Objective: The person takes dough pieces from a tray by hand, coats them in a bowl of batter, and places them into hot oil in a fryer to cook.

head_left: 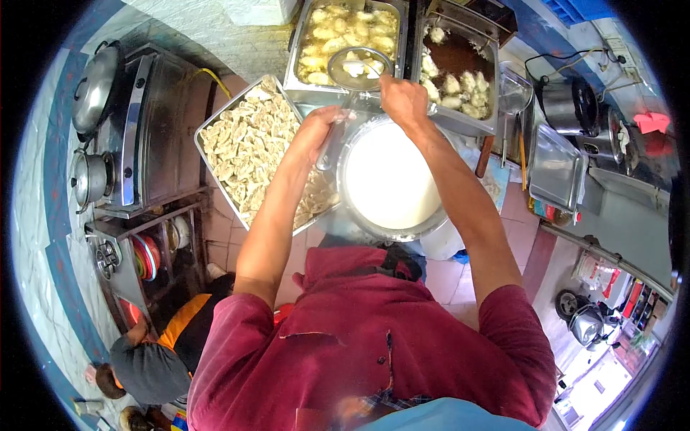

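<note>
My right hand is closed at the near rim of a round wire skimmer, seemingly around its handle. Several pale pieces lie in the skimmer, which hangs over the near edge of a fryer full of bubbling oil and yellow pieces. Closed fingers of my left hand rest by a shiny metal, loop-shaped part; what they grip is unclear. Between my forearms stands a round container of smooth white batter. Left of it, a metal tray is heaped with pale, coated pieces.
A second fryer with darker oil and white pieces stands at right. Farther right are a metal tray and a dark pot. Pots sit on the left stove. Behind me at lower left, a person bends down.
</note>
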`<state>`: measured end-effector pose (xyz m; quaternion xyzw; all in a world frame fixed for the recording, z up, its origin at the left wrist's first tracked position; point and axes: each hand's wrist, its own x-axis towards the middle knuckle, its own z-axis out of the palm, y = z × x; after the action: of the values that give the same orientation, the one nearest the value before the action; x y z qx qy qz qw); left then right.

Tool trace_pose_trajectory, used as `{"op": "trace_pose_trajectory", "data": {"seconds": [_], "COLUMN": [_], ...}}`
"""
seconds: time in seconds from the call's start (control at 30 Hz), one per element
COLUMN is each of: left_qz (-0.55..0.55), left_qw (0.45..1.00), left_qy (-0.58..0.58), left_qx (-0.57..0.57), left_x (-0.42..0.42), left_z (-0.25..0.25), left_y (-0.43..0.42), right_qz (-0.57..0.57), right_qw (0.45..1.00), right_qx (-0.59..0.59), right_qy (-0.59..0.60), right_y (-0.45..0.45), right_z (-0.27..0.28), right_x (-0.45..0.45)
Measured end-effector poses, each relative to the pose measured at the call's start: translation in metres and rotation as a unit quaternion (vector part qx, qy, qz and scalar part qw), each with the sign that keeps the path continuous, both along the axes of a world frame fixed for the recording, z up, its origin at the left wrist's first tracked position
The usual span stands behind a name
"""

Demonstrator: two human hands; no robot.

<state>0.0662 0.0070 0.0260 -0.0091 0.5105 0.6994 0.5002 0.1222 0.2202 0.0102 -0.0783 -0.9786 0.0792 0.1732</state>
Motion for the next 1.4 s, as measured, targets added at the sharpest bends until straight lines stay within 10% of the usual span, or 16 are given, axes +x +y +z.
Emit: {"op": "trace_pose_trajectory", "data": {"seconds": [0.4,0.53,0.9,1.4], "left_qz": [0.114,0.105,0.203,0.089], "left_qw": [0.977,0.889,0.738,0.849], "left_qy": [-0.166,-0.345,-0.358,-0.289], "left_qx": [0.064,0.281,0.535,0.433], "left_x": [-0.001,0.002,0.022,0.064], "left_z": [-0.039,-0.045,-0.033,-0.018], "left_y": [0.006,0.006,0.059,0.062], "right_qz": [-0.17,-0.249,-0.264,-0.219], "right_qw": [0.981,0.956,0.948,0.922], "right_qx": [-0.091,-0.157,-0.063,-0.03], "right_qy": [0.031,0.004,-0.167,-0.317], "right_y": [0.003,0.0,-0.064,-0.096], "right_z": [0.026,-0.001,-0.078,-0.1], "right_x": [0.05,0.134,0.319,0.35]}}
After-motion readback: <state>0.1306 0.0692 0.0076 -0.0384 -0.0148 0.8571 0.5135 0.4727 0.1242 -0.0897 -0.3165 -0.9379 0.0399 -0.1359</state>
